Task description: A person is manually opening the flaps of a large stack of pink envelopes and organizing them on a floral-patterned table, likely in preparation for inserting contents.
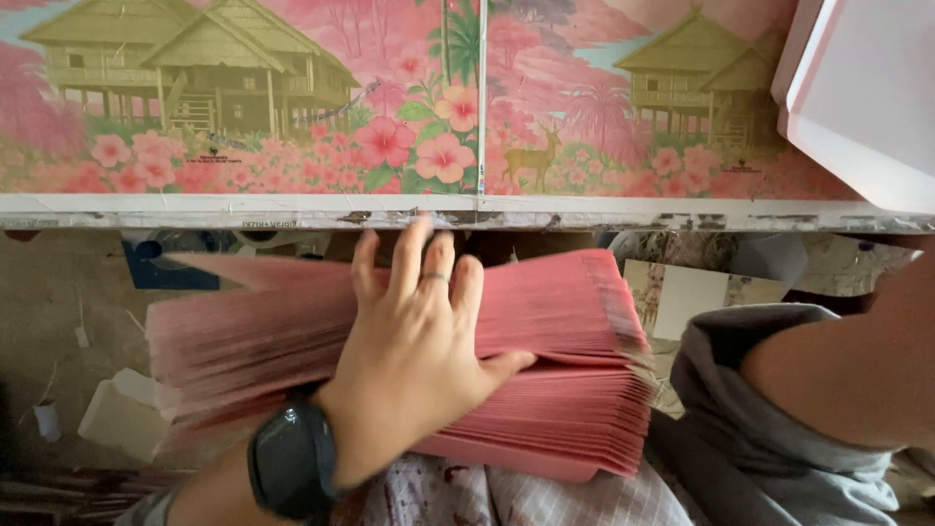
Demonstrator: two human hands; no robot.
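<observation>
A thick stack of pink paper sheets [555,331], fanned like envelopes, lies across my lap below the table edge. My left hand [414,360], with a ring and a black watch at the wrist, presses flat on top of the stack, fingers spread toward the table and thumb hooked between the sheets. The left part of the stack is blurred. My right forearm [857,370] comes in from the right, bare below a grey sleeve [750,429]. My right hand itself is out of the frame.
A table [292,209] with a pink flowered cover showing stilt houses fills the top, its white edge chipped. A white-pink tray [857,88] lies at the top right. Paper scraps [122,414] and cards [682,292] litter the floor underneath.
</observation>
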